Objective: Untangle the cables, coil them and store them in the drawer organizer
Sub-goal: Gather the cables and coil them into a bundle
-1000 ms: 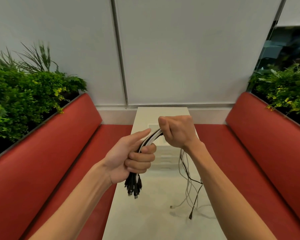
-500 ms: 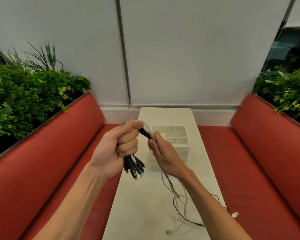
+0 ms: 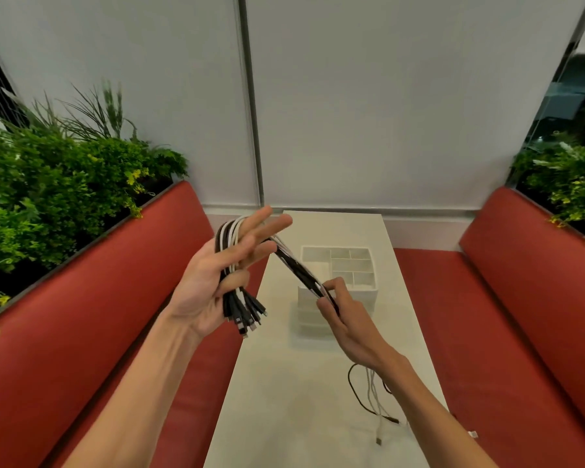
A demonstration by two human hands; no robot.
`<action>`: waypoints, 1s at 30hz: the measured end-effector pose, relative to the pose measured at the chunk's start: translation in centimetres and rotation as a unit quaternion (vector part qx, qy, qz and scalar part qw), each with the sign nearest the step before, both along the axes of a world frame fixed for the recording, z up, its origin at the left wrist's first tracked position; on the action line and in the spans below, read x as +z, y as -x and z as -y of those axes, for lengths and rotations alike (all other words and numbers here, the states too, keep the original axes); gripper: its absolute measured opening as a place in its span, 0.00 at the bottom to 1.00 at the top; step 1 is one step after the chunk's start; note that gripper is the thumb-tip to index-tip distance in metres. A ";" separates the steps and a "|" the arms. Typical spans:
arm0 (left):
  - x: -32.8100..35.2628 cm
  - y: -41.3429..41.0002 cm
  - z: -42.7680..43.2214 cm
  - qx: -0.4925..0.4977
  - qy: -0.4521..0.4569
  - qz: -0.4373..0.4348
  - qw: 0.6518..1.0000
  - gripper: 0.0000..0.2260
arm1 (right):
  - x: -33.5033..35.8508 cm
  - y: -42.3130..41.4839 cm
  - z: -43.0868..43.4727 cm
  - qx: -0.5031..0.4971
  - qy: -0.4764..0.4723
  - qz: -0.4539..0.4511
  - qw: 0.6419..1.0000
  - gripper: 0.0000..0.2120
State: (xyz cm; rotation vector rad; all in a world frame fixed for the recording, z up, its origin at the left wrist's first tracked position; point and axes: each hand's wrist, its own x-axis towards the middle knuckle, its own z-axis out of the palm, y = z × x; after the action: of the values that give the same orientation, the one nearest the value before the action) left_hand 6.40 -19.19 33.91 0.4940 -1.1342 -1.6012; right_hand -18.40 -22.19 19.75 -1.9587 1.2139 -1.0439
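A bundle of black and white cables [image 3: 294,265] stretches between my hands above the white table [image 3: 284,400]. My left hand [image 3: 213,282] has its fingers spread straight, the bundle looped around them, and its thumb pins the strands to the palm. The plugs [image 3: 244,315] hang below that hand. My right hand [image 3: 348,319] pinches the bundle lower right, just in front of the white drawer organizer [image 3: 368,293]. The loose cable tails [image 3: 372,396] drop behind my right wrist onto the table.
Red bench seats [image 3: 487,332] run along both sides of the narrow table. Green plants [image 3: 48,197] stand behind each backrest. A white wall [image 3: 352,113] closes off the far end. The organizer's compartments look empty.
My left hand has opened its fingers out of a fist, with the bundle looped around them. My right hand has slid down and to the right along the cables, pulling the bundle taut.
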 end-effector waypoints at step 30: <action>-2.2 5.7 -1.8 -0.243 -0.108 0.204 0.942 0.26 | 7.3 -0.1 7.1 -0.137 0.394 -0.166 0.893 0.07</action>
State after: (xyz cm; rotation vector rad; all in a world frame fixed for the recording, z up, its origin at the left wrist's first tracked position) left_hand 0.69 -17.43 31.75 0.7579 -1.4781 -2.1313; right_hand -18.26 -29.24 27.02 -2.7232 1.4121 -1.5723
